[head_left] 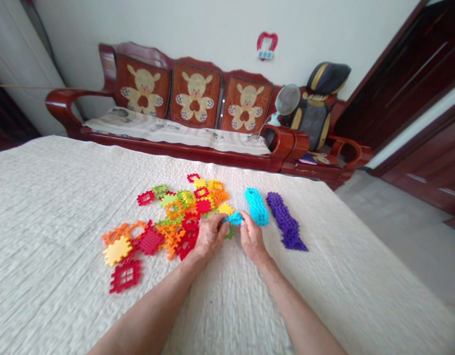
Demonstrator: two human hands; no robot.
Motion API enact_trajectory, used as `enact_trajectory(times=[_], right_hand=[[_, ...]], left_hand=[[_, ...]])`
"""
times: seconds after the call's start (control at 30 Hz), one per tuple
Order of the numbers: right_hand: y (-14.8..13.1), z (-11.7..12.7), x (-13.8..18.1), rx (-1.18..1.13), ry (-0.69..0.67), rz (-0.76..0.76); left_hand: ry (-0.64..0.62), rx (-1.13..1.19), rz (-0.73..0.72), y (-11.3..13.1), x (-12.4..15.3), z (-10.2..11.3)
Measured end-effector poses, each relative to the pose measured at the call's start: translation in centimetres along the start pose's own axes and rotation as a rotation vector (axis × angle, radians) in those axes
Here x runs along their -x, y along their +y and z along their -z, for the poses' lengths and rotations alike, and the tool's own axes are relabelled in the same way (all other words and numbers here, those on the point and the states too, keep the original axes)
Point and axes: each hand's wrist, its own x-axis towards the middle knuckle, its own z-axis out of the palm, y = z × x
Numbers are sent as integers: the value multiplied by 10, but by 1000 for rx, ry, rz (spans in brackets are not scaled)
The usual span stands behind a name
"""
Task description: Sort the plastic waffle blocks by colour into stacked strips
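Note:
Between my two hands is a blue interlocking plastic tile (234, 218), pinched at both ends. My left hand (211, 234) grips its left end with the fingers closed. On the other end, my right hand (252, 236) has its thumb and fingers closed. Whether it is one tile or more I cannot tell. A light blue row of tiles (257, 206) lies just beyond my right hand. Further right is a purple row of tiles (286, 222). To the left spreads a loose pile of red (150, 238), orange (174, 209), yellow (118, 250) and green tiles (168, 199), partly hidden by my left hand.
A white quilted cloth (64, 207) covers the surface under the tiles. Behind it stands a wooden sofa (197, 148) with bear-patterned cushions (195, 93). A small fan (287, 100) and a wooden armchair (355, 148) are at the back right.

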Motion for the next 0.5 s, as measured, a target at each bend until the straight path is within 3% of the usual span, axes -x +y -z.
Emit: enact_trajectory(times=[0.3, 0.5], right_hand=[[1, 0, -1, 15, -13, 3], [-7, 8, -3, 43, -6, 125]], left_hand=[[-43, 10, 18, 4, 0, 2], [-56, 0, -1, 7, 0, 4]])
